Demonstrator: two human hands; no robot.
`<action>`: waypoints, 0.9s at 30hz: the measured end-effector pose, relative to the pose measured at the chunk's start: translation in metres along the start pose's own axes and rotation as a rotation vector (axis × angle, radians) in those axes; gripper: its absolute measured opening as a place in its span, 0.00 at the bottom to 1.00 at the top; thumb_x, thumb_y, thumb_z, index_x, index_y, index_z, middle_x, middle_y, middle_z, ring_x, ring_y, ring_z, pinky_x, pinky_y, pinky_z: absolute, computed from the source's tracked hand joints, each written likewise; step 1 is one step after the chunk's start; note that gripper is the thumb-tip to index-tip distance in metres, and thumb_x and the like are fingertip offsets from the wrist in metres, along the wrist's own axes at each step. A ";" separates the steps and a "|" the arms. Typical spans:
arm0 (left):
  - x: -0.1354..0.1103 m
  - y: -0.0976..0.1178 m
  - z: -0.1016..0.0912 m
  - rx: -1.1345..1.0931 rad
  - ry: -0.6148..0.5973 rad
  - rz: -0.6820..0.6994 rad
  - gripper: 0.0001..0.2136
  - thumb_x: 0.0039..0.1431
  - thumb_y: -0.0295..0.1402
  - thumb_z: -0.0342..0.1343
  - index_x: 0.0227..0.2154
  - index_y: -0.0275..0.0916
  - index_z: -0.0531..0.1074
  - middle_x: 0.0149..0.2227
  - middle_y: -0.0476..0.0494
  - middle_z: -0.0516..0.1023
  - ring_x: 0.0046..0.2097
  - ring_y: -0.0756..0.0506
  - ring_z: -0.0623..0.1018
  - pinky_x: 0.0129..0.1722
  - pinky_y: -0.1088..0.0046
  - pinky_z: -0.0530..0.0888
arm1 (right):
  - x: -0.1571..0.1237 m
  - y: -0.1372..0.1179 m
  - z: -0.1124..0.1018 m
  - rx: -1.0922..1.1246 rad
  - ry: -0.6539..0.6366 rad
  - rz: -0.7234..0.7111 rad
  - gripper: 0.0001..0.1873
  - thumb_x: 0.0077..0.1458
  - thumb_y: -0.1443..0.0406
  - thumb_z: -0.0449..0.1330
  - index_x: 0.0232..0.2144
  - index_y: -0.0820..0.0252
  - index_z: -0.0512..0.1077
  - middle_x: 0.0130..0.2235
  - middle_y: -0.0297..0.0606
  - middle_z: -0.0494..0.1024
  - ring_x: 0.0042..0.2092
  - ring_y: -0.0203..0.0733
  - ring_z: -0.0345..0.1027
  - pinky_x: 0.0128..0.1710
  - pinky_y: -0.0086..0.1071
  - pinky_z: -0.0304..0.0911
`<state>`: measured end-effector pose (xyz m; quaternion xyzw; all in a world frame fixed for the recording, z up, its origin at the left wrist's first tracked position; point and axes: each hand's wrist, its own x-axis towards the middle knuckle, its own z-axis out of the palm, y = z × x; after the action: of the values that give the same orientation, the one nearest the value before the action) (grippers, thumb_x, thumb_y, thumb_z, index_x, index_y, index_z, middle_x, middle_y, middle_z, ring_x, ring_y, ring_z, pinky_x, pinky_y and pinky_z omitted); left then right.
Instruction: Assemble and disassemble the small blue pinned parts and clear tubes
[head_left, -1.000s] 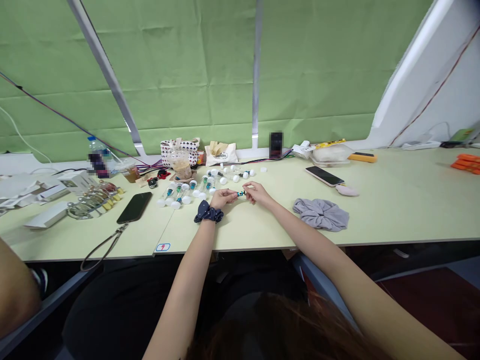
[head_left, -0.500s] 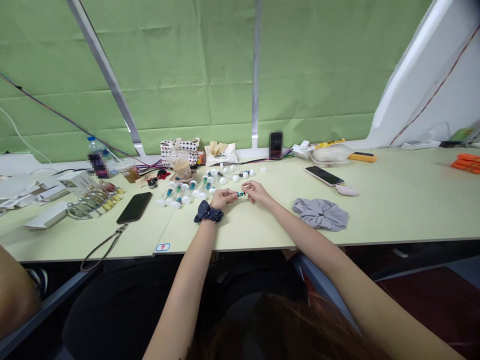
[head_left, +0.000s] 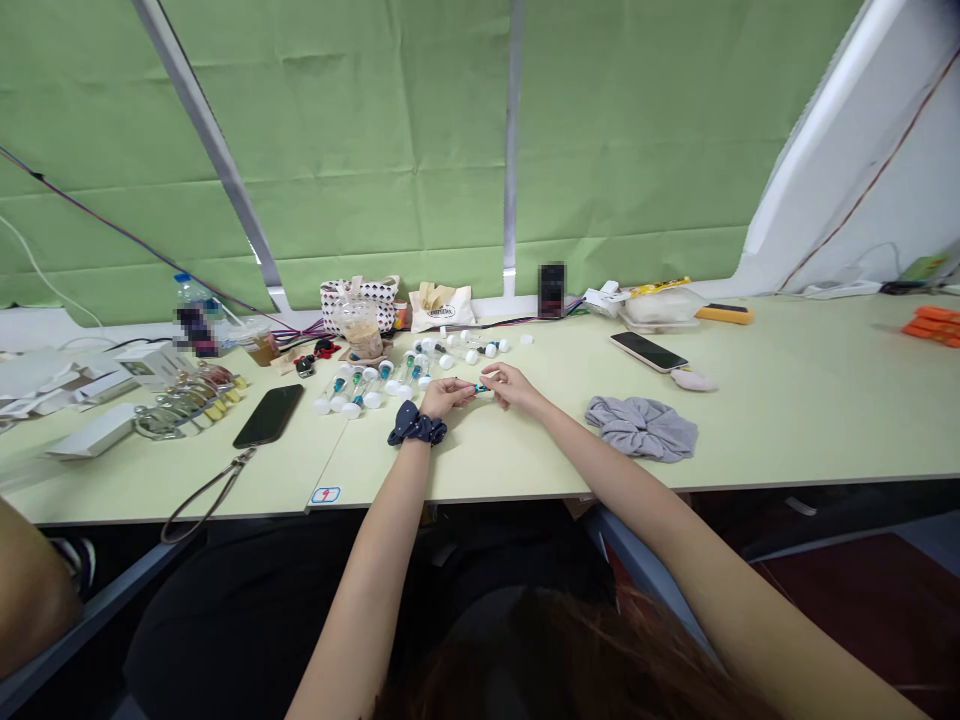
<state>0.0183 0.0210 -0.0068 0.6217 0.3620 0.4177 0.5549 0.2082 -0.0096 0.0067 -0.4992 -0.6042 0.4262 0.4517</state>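
Observation:
Between my two hands is a small blue piece (head_left: 481,388), too small in view to name more exactly. The fingers of my left hand (head_left: 448,396) are closed on its left end, and a dark scrunchie (head_left: 417,427) sits on that wrist. My right hand (head_left: 510,386) pinches at the right end of the same piece, fingertips close together. Just left of and behind my hands lie several clear tubes with white caps (head_left: 372,399), some with blue or green parts inside. More small white-capped tubes (head_left: 471,356) lie behind my fingers.
A black phone (head_left: 268,416) with a strap lies at left, beside a row of clear, ring-like pieces (head_left: 187,402). Iced drink cup (head_left: 363,330) and pouch (head_left: 440,307) stand behind the tubes. To the right are a grey scrunchie (head_left: 642,428) and another phone (head_left: 649,352).
My right fingertips have shifted slightly left along the blue piece and cover more of it. My left hand stays in about the same place.

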 end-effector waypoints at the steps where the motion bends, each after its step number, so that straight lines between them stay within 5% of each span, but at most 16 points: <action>1: 0.000 0.000 0.000 -0.004 -0.001 -0.001 0.23 0.34 0.46 0.70 0.32 0.33 0.78 0.29 0.41 0.80 0.32 0.47 0.78 0.34 0.71 0.73 | 0.000 0.000 0.000 -0.005 0.009 -0.023 0.15 0.53 0.60 0.63 0.43 0.57 0.67 0.27 0.29 0.72 0.17 0.28 0.61 0.12 0.21 0.58; 9: 0.000 0.002 0.000 0.014 -0.003 -0.006 0.24 0.33 0.46 0.70 0.31 0.34 0.78 0.30 0.41 0.81 0.34 0.47 0.78 0.34 0.71 0.73 | -0.004 -0.004 0.000 0.002 0.001 0.041 0.12 0.59 0.58 0.56 0.42 0.58 0.67 0.21 0.27 0.69 0.16 0.28 0.59 0.12 0.20 0.58; 15: 0.000 0.002 0.000 0.006 0.000 -0.002 0.23 0.32 0.46 0.70 0.31 0.34 0.78 0.30 0.41 0.80 0.33 0.47 0.79 0.33 0.72 0.73 | -0.006 -0.006 -0.001 -0.002 -0.009 -0.058 0.18 0.50 0.65 0.63 0.44 0.57 0.67 0.30 0.31 0.72 0.20 0.27 0.62 0.12 0.19 0.59; 22: -0.002 0.004 0.002 0.024 0.002 -0.002 0.25 0.32 0.47 0.70 0.32 0.33 0.78 0.30 0.40 0.81 0.33 0.47 0.78 0.33 0.71 0.73 | -0.003 -0.005 -0.001 0.002 -0.033 0.047 0.13 0.58 0.58 0.57 0.43 0.58 0.66 0.20 0.28 0.70 0.16 0.29 0.60 0.12 0.20 0.57; 27: -0.001 0.004 0.001 -0.001 0.008 -0.007 0.24 0.32 0.46 0.70 0.30 0.34 0.78 0.29 0.41 0.80 0.32 0.47 0.78 0.34 0.72 0.73 | -0.005 -0.007 0.000 0.003 -0.012 -0.002 0.15 0.54 0.59 0.62 0.43 0.57 0.67 0.25 0.29 0.71 0.18 0.29 0.62 0.12 0.20 0.57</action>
<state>0.0188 0.0187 -0.0032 0.6185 0.3662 0.4182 0.5554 0.2070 -0.0157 0.0127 -0.4954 -0.6068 0.4297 0.4492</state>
